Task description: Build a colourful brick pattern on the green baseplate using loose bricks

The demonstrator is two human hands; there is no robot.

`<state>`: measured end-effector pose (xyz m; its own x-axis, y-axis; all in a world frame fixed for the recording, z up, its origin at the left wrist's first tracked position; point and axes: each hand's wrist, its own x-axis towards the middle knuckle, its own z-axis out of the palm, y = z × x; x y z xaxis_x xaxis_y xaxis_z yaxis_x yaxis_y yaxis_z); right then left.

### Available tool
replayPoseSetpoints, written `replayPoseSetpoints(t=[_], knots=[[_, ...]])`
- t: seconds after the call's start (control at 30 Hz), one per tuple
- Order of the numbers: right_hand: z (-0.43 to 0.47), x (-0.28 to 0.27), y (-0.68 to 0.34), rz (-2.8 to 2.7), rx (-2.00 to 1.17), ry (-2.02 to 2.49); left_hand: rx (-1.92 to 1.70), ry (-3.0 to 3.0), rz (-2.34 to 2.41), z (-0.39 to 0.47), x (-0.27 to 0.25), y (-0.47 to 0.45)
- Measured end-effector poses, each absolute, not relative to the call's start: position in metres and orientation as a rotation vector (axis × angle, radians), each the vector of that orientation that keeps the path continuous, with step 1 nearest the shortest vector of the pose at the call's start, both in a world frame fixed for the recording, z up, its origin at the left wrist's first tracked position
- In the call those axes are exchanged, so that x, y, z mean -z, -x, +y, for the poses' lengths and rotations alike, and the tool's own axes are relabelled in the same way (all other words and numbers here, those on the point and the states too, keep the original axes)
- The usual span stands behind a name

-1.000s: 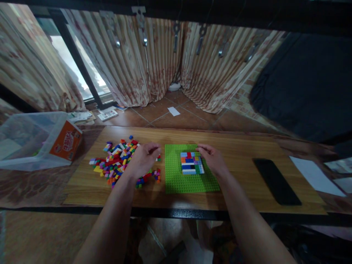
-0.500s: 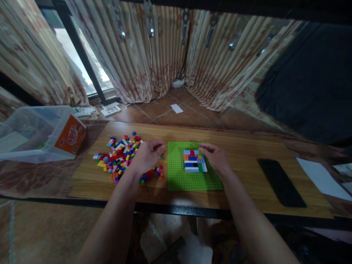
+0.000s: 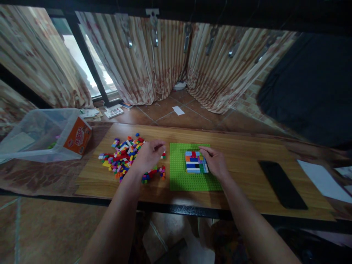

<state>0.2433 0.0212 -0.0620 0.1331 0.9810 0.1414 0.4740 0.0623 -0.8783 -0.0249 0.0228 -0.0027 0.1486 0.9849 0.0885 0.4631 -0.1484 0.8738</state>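
A flat build of many-coloured bricks (image 3: 193, 165) sits on a green baseplate (image 3: 178, 183). My right hand (image 3: 216, 160) reaches in from the right, its thumb and fingers closed together at the build's far right corner; whatever they pinch is too small to make out. Over the right side of a pile of loose bricks (image 3: 121, 161) hovers my left hand (image 3: 148, 157), fingers curled in towards the thumb. Anything inside that grip is hidden. The left hand and forearm cover part of the pile.
On the wooden board (image 3: 247, 154), a black phone-like slab (image 3: 283, 185) lies to the right, beside white paper (image 3: 324, 179). A clear plastic bin (image 3: 46, 146) with an orange label stands at the left. The dark table edge (image 3: 192, 209) runs along the front.
The whole view has shifted a little, so the bin, pile and baseplate appear slightly further right and lower. Both hands keep almost the same pose over the same places.
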Motion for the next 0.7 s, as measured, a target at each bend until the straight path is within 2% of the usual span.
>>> replayPoseSetpoints(t=[0.13,0.33,0.5,0.7], knots=[[0.022,0.059,-0.247,-1.377,-0.692,1.570,-1.012,-1.675,1.455,0.024,-0.003,0.038],[0.007,0.022,-0.228,-1.380,-0.418,1.503,-1.213,-1.457,1.553,0.027,-0.005,0.057],[-0.026,0.011,-0.181,-1.755,-0.483,1.341,-1.339,-1.384,1.567,0.026,-0.005,0.064],[-0.050,0.025,-0.147,-2.166,-0.542,1.171,-1.330,-1.433,1.530,0.026,0.004,0.073]])
